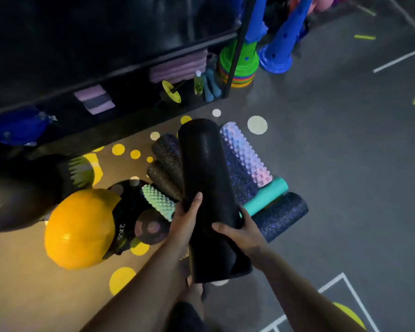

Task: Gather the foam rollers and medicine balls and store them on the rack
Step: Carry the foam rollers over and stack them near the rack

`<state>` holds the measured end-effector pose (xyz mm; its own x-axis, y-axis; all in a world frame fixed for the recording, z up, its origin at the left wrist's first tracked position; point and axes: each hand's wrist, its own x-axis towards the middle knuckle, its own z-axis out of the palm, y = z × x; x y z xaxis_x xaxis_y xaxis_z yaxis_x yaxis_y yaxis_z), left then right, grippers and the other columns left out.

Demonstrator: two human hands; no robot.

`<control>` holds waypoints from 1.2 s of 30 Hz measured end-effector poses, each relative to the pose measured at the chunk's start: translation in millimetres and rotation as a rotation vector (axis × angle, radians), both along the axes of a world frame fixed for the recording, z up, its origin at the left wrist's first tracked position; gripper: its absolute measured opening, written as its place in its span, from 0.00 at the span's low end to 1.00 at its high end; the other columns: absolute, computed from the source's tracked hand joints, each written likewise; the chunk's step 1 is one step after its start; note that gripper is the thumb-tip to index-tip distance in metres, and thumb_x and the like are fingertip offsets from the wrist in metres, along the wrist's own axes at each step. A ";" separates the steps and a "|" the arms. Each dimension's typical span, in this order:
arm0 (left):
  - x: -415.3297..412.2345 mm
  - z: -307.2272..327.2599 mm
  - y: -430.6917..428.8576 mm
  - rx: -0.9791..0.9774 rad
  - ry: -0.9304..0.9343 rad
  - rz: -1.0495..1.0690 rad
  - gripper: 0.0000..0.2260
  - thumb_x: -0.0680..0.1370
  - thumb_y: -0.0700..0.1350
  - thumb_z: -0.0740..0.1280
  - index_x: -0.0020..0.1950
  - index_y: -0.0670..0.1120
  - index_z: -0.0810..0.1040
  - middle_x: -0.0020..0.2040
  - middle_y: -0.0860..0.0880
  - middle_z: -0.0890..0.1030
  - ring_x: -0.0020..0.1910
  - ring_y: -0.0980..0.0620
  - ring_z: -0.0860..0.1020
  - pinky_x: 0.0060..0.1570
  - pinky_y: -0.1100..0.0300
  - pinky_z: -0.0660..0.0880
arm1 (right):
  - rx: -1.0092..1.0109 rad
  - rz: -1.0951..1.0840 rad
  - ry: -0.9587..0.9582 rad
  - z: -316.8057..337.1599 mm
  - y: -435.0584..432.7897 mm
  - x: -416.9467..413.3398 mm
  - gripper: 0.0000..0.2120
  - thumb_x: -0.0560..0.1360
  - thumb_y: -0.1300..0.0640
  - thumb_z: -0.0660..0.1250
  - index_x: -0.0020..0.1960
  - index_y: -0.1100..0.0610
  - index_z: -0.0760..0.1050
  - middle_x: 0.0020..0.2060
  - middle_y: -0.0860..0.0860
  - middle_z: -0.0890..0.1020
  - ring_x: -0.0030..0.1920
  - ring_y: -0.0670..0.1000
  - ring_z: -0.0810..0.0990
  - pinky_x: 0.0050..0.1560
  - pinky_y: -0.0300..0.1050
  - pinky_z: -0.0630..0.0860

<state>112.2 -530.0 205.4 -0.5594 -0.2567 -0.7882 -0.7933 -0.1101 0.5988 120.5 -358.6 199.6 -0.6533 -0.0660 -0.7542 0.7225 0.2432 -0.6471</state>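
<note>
Black foam roller (205,173): long, smooth, matte cylinder, held tilted above the pile on the floor, far end pointing at the rack (110,73).
Left hand (186,215): grips the roller's left flank near its lower half, thumb laid up the face, fingers curled round behind.
Right hand (241,233): grips the opposite flank a little lower, thumb across the front, fingers wrapped out of sight.
Handling: probably light and stiff, slightly giving under the fingers. The dull skin should not slip. It is too thick for one hand to close round, so two hands on opposite flanks near the middle suit it.
Left of the roller: two dark speckled rollers (164,161) side by side and a mint knobbed roller (157,200) just below them.
Right of the roller: a pale knobbed roller (246,154), a teal smooth roller (267,194) and a blue-speckled roller (282,213), fanned out and touching.
Further left: a yellow medicine ball (79,228) marked 2KG. Likely dense, best lifted from under with both palms.
Beyond the roller's far end: the rack's low shelves, with a green cone stack (241,65) beside its post.
</note>
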 end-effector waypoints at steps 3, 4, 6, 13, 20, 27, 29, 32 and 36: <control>-38.5 -66.1 22.4 -0.102 0.063 -0.197 0.32 0.76 0.66 0.68 0.78 0.59 0.65 0.71 0.55 0.75 0.72 0.47 0.73 0.62 0.60 0.68 | 0.138 0.098 0.107 -71.2 19.9 -62.9 0.44 0.55 0.41 0.87 0.66 0.42 0.69 0.57 0.45 0.82 0.58 0.42 0.82 0.64 0.48 0.79; -47.2 -91.8 27.5 -0.145 0.062 -0.256 0.33 0.78 0.65 0.67 0.80 0.59 0.61 0.73 0.53 0.74 0.73 0.47 0.73 0.62 0.61 0.67 | 0.206 0.156 0.141 -98.3 24.4 -81.1 0.52 0.51 0.32 0.84 0.70 0.41 0.67 0.61 0.48 0.81 0.63 0.48 0.80 0.66 0.54 0.77; -63.7 -124.8 39.2 -0.266 0.050 -0.344 0.32 0.82 0.61 0.63 0.83 0.58 0.55 0.76 0.50 0.71 0.73 0.45 0.71 0.62 0.61 0.67 | 0.351 0.310 0.216 -138.2 30.4 -113.1 0.62 0.50 0.27 0.79 0.78 0.43 0.59 0.70 0.52 0.74 0.71 0.54 0.73 0.70 0.57 0.72; -56.4 -188.3 74.1 -0.528 -0.006 -0.641 0.26 0.84 0.51 0.62 0.82 0.58 0.59 0.80 0.50 0.65 0.76 0.47 0.68 0.71 0.57 0.67 | 0.392 0.771 0.279 -192.4 80.8 -159.7 0.43 0.76 0.42 0.71 0.83 0.52 0.51 0.79 0.53 0.63 0.78 0.56 0.63 0.76 0.52 0.64; -48.2 -124.8 176.2 -0.644 0.070 -0.259 0.25 0.83 0.45 0.65 0.80 0.48 0.66 0.80 0.50 0.64 0.79 0.52 0.62 0.74 0.65 0.57 | 0.342 0.730 0.328 -107.0 238.1 -141.9 0.34 0.81 0.55 0.65 0.83 0.54 0.53 0.72 0.57 0.74 0.70 0.59 0.73 0.67 0.47 0.67; -19.0 -3.0 275.9 -0.577 0.086 -0.194 0.20 0.81 0.37 0.66 0.73 0.45 0.75 0.71 0.44 0.77 0.68 0.46 0.77 0.67 0.62 0.69 | 0.394 0.607 0.237 20.0 337.7 -133.6 0.30 0.81 0.58 0.65 0.81 0.55 0.59 0.70 0.59 0.76 0.67 0.61 0.77 0.64 0.50 0.71; -17.7 52.8 281.8 -0.556 0.113 -0.169 0.19 0.81 0.40 0.65 0.73 0.48 0.75 0.66 0.44 0.80 0.65 0.46 0.78 0.66 0.55 0.72 | 0.360 0.539 0.269 65.2 330.8 -134.2 0.29 0.81 0.59 0.65 0.80 0.55 0.61 0.71 0.54 0.76 0.67 0.57 0.78 0.65 0.47 0.71; -21.9 123.8 273.4 -0.543 0.246 -0.097 0.17 0.82 0.42 0.64 0.71 0.49 0.77 0.54 0.49 0.84 0.55 0.50 0.82 0.61 0.55 0.76 | 0.304 0.522 0.363 121.5 310.6 -133.3 0.26 0.81 0.60 0.66 0.78 0.55 0.66 0.67 0.52 0.80 0.63 0.54 0.81 0.64 0.42 0.71; -15.6 192.1 248.9 -0.497 0.371 -0.033 0.10 0.81 0.53 0.64 0.54 0.53 0.82 0.38 0.49 0.84 0.39 0.47 0.82 0.47 0.47 0.80 | 0.263 0.540 0.410 166.5 279.1 -118.2 0.12 0.80 0.54 0.66 0.62 0.52 0.80 0.53 0.50 0.87 0.55 0.54 0.85 0.64 0.51 0.77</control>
